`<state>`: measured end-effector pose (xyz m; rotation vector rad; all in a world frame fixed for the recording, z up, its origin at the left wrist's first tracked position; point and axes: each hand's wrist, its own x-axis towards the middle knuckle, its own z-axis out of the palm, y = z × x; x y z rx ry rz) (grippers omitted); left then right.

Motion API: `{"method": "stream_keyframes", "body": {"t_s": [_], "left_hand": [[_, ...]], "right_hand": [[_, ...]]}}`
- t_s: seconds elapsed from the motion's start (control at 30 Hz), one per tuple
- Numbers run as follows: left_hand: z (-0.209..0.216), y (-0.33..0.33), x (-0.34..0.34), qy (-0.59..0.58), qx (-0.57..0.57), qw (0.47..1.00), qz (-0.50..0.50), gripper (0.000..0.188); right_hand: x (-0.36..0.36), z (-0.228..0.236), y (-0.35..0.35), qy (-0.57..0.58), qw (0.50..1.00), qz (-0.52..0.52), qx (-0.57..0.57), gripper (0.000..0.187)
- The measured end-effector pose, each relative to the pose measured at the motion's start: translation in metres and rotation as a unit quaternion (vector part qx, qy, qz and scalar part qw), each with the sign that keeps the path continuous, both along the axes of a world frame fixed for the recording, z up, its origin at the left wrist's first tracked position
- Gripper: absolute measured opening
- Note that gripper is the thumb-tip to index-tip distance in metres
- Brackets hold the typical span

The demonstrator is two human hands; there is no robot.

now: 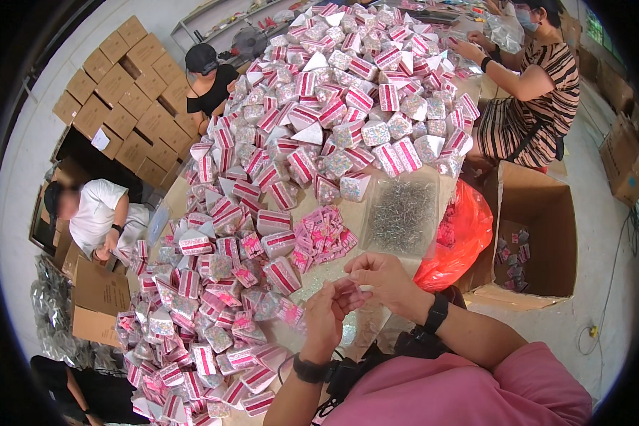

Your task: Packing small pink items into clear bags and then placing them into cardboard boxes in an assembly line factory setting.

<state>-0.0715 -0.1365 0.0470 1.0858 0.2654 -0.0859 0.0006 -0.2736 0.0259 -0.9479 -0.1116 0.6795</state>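
The fingers of the left hand are half curled, with the palm turned toward the right hand. The right thumb and finger are drawn together, and a small pale piece seems to be pinched there, between the two hands and just above the near edge of the table. Whether it is also gripped by the left fingers cannot be told.

For good handling, the large heap of packs would best be left clear of the wrists, since loose packs could easily be dragged down. The open tray, just beyond the right hand, should not be knocked by the knuckles, as its contents could be spilled. The piece itself would best be held lightly by the fingertips, braced by the left hand and turned in full view.

The heap is spread over the far and left parts of the table; its packs are wedge-like, with speckled, glittery sides and white faces banded in deep pink. The tray is shallow and see-through, and is filled with thin metallic bits. Beside it, a smaller pile of flat pink pieces is seen. Only a whitish sliver is shown of the piece at the fingertips; its kind cannot be made out.
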Motion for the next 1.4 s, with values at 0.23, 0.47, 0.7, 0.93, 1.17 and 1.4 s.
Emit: {"method": "stream_keyframes", "body": {"t_s": [0.23, 0.47, 0.7, 0.93, 1.17, 1.4], "left_hand": [[-0.002, 0.001, -0.004, -0.003, 0.004, 1.0, 0.006, 0.042], [-0.003, -0.003, -0.01, -0.118, 0.288, 0.947, 0.076, 0.018], [0.018, 0.001, -0.004, -0.19, 0.528, 0.824, 0.08, 0.007], [0.025, 0.009, -0.009, -0.203, 0.538, 0.815, 0.068, 0.011], [0.044, 0.035, -0.008, -0.202, 0.379, 0.876, -0.22, 0.051], [0.036, 0.036, -0.019, -0.307, 0.504, 0.79, -0.164, 0.04]], "right_hand": [[-0.002, 0.001, -0.001, -0.031, 0.999, -0.022, -0.004, 0.007], [-0.004, 0.001, 0.0, -0.08, 0.995, -0.042, -0.029, 0.012], [-0.014, 0.012, 0.003, -0.027, 0.999, 0.017, 0.007, 0.011], [-0.021, 0.028, 0.001, -0.004, 0.995, 0.099, -0.033, 0.011], [-0.022, 0.05, -0.02, -0.038, 0.966, 0.235, -0.103, 0.012], [-0.026, 0.028, -0.02, -0.018, 0.964, 0.255, -0.078, 0.017]]}}
